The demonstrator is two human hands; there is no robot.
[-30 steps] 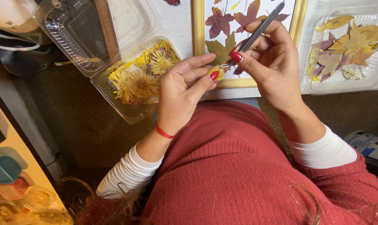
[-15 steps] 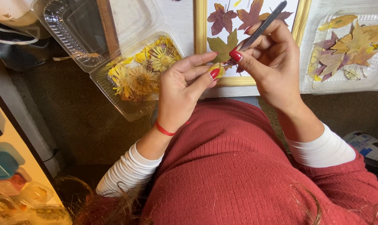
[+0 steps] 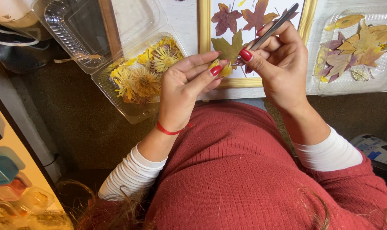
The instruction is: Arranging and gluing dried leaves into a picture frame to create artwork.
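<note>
We pinch a small yellow pressed flower [image 3: 222,68] between the thumb and fingers of our left hand [image 3: 185,91], just over the lower edge of the gold picture frame [image 3: 204,38]. Our right hand [image 3: 283,68] is closed around metal tweezers [image 3: 272,29], tips meeting the bloom. The flower looks paper-light, dry and brittle; we judge it best taken at its base or centre, not the petals. More dried flowers fill the clear plastic box [image 3: 129,108] at left; pressed leaves fill a tray [image 3: 355,87] at right.

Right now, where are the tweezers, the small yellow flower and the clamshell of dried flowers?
tweezers [image 3: 273,29], head view, mid shaft.
small yellow flower [image 3: 226,69], head view, petals.
clamshell of dried flowers [image 3: 129,111], head view, near rim.
</note>
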